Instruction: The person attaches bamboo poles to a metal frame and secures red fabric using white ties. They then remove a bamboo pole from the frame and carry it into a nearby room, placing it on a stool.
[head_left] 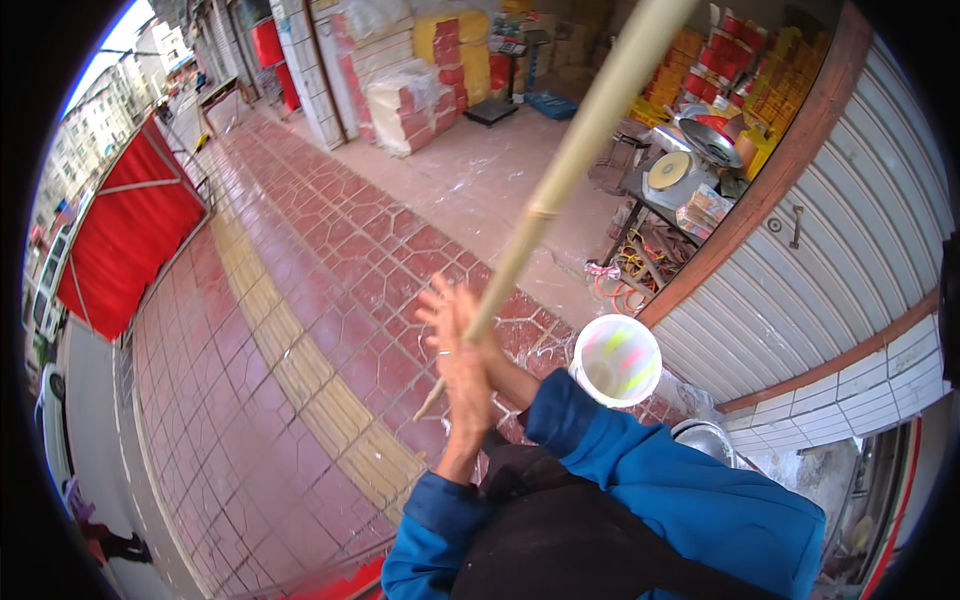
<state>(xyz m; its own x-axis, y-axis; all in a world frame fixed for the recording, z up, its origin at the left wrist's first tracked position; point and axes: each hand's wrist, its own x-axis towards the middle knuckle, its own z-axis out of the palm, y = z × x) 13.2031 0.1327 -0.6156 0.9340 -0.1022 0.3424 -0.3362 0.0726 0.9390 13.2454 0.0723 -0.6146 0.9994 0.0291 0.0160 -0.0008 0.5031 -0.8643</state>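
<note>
A long pale bamboo pole (540,212) slants from the top edge down to my two hands, its thin lower tip showing to the left of them. My left hand (463,378) overlaps my right hand (452,308), palm toward palm, with the pole passing between them. Stretched-out fingers point up and to the left, slightly blurred. Neither hand shows fingers wrapped round the pole, and their overlap hides where the palms meet it. To the right of the hands stands a white bucket (617,360) with coloured smears inside.
A grey corrugated shutter (810,270) and a cluttered table (650,185) are at the right. Wrapped stacks (408,105) stand inside the doorway. A red cloth barrier (130,235) lines the tiled pavement (270,310) at left. A metal pot (703,438) is beside the bucket.
</note>
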